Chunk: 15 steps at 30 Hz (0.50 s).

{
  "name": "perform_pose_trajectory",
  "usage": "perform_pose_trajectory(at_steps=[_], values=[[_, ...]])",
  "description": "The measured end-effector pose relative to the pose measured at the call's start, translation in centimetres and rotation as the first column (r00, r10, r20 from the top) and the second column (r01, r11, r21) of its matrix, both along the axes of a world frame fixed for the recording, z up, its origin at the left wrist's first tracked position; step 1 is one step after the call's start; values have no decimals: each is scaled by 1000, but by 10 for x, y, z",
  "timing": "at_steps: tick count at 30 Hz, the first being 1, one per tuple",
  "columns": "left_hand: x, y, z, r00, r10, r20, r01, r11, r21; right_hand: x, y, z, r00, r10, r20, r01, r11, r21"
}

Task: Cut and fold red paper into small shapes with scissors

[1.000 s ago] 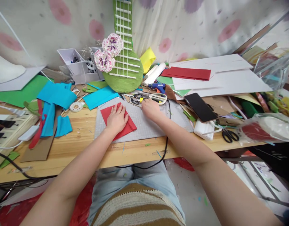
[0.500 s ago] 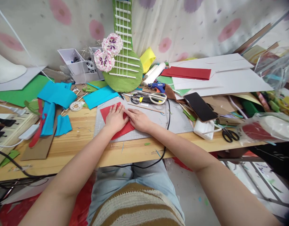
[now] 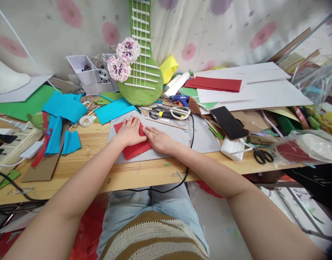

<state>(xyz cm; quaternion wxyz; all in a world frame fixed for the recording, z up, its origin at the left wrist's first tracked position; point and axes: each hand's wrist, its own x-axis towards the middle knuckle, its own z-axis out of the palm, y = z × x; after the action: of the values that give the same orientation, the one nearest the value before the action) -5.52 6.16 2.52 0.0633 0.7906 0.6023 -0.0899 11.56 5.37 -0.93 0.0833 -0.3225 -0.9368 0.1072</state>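
A piece of red paper, seemingly folded, lies on the grey cutting mat in front of me. My left hand rests flat on top of it, fingers stretched out and pointing away from me. At the paper's right edge my right hand lies flat, its extended fingers touching the sheet near my left thumb. Part of the paper is covered by both hands. Beyond them, scissors with pale handles lie at the mat's back edge beside a thin wooden stick.
A green guitar-shaped craft with paper flowers stands behind the mat. Blue paper pieces lie to the left. A phone, black scissors and a blue glue gun are to the right. A black cable crosses the mat.
The red paper's near edge has turned to lie lower right, more of it showing below my hands. My left hand has shifted slightly left; the right hand stays flat at the paper's edge.
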Motion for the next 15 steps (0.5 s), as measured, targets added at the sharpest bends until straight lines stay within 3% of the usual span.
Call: perform_pose_trajectory(at_steps=[9,11,15], values=[[-10,23,16,999,36,26,-29,973,-230,-1,-1,2,1000,-15,5,15,1000,-17],[-8,23,14,998,54,25,-48,980,-192,-1,-1,4,1000,-10,10,10,1000,-11],[3,17,-3,996,85,5,-85,995,42,-3,-1,4,1000,12,26,-13,999,38]])
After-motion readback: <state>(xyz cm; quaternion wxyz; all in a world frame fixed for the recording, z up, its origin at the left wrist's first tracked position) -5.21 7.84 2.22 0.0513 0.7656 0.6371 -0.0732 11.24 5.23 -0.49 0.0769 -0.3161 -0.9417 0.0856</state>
